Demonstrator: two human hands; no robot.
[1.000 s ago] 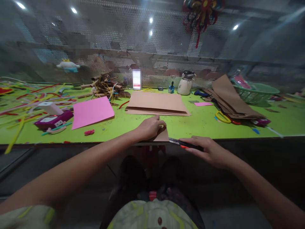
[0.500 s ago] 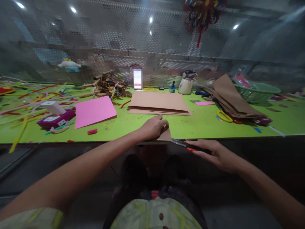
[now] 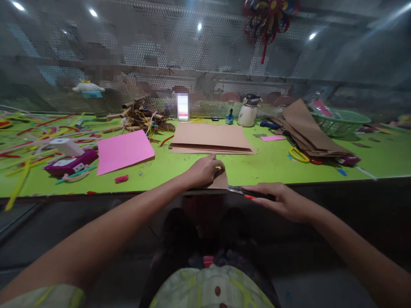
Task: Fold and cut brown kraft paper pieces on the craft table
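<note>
My left hand (image 3: pixel 205 171) is closed on a small piece of brown paper (image 3: pixel 220 181) at the front edge of the green table, pressing it down with curled fingers. In my right hand (image 3: pixel 282 201), just past the table edge, is a slim black-and-red cutting tool (image 3: pixel 253 193) with a metal blade. Its tip points left and meets the paper's right corner; whether it is scissors or a knife I cannot tell. Beyond my hands lies a stack of larger brown paper sheets (image 3: pixel 210 137).
Pink paper (image 3: pixel 125 152) and a purple box (image 3: pixel 72 162) lie left, with colourful strips and a heap of sticks (image 3: pixel 144 115). A phone (image 3: pixel 183 107), small blue bottle (image 3: pixel 229 116) and white jar (image 3: pixel 248 112) stand behind. Yellow-handled scissors (image 3: pixel 298 155), brown paper (image 3: pixel 314 132) and a green basket (image 3: pixel 340 122) are right.
The whole view has shifted slightly, so things appear a little further left. My hands keep nearly the same position on the paper and the tool.
</note>
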